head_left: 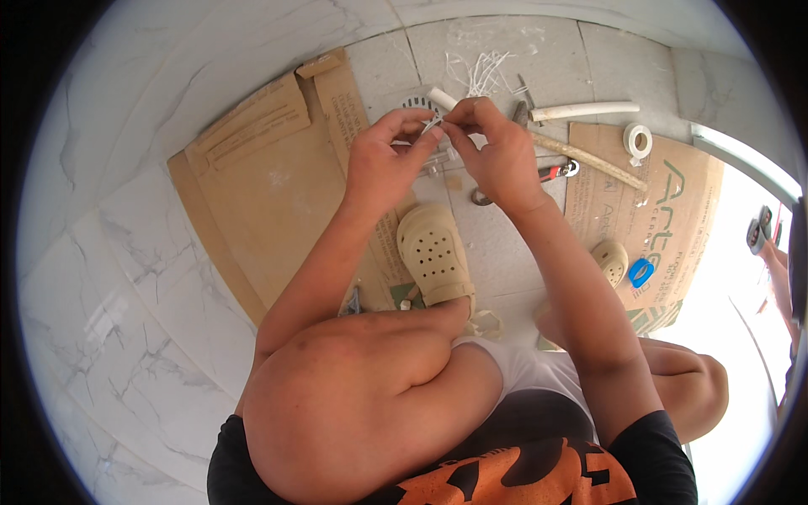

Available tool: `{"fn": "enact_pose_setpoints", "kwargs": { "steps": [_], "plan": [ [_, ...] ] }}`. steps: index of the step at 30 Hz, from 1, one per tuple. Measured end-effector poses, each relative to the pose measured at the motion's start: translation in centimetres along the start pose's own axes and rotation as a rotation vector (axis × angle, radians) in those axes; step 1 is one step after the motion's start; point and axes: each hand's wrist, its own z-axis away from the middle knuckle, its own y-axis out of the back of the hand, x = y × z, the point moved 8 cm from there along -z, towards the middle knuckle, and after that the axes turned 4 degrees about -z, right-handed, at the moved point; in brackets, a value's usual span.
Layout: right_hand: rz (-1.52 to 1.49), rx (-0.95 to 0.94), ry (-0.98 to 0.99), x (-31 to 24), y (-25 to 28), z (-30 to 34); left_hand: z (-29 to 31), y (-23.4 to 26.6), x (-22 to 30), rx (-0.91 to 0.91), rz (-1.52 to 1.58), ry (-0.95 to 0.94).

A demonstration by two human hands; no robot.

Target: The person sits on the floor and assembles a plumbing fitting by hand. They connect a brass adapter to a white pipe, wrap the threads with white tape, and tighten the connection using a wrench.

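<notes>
My left hand [383, 160] and my right hand [501, 156] meet over the floor, fingertips pinched close together. Between them is a small, thin white plastic piece [433, 123]; its exact kind is too small to make out. Both hands grip it, the left from one side and the right from the other. Beyond my fingers lies a loose bunch of thin white strips [484, 74]. A slotted round drain cover [420, 103] shows partly behind my left hand. Clear plastic bits below the fingers are mostly hidden.
A hammer with a wooden handle [593, 162], a white pipe [585, 110] and a red-handled tool [555, 172] lie right. White tape [638, 141] and a blue ring [641, 273] rest on cardboard [694, 194]. More cardboard [261, 202] lies left, beside my beige clog [433, 252].
</notes>
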Motion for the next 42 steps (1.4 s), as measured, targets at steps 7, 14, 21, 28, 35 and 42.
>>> {"fn": "enact_pose_setpoints", "kwargs": {
  "steps": [7, 14, 21, 28, 35, 42],
  "plan": [
    [-0.072, -0.009, -0.087, 0.3, -0.5, 0.0, 0.3, 0.2, 1.1, 0.068, -0.143, -0.12],
    [-0.741, 0.183, -0.612, 5.9, -1.7, 1.5, 0.0, 0.0, -0.5, 0.133, 0.113, 0.014],
    [-0.627, 0.098, -0.515, 5.5, -1.5, 1.9, -0.2, 0.8, -0.8, 0.171, 0.094, 0.036],
    [-0.029, -0.03, -0.088, 1.0, -0.2, 0.1, -0.6, 0.5, -0.1, 0.09, -0.039, 0.0],
    [0.108, 0.003, 0.099, -0.8, -0.5, 0.1, -0.3, 0.0, 1.0, 0.019, -0.138, -0.043],
    [0.229, -0.024, 0.213, -1.3, -1.0, 0.4, -0.3, 0.2, 1.7, -0.008, -0.259, -0.11]
  ]
}}
